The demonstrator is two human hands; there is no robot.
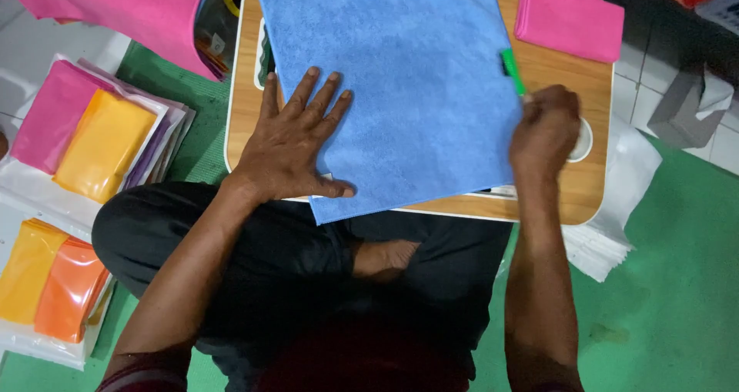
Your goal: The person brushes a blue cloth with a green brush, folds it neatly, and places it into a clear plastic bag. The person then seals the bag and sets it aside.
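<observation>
The left hand lies flat, fingers spread, on a blue microfibre cloth spread over a small wooden lap table; the right hand grips the cloth's right edge beside its green tag

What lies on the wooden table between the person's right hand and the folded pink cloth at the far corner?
In the head view, only bare wooden table separates the right hand from the folded pink cloth; a green pen juts from the hand.

Pink folded cloth near table corner

packing workshop | bagged cloths stacked | green floor | lap table
</observation>
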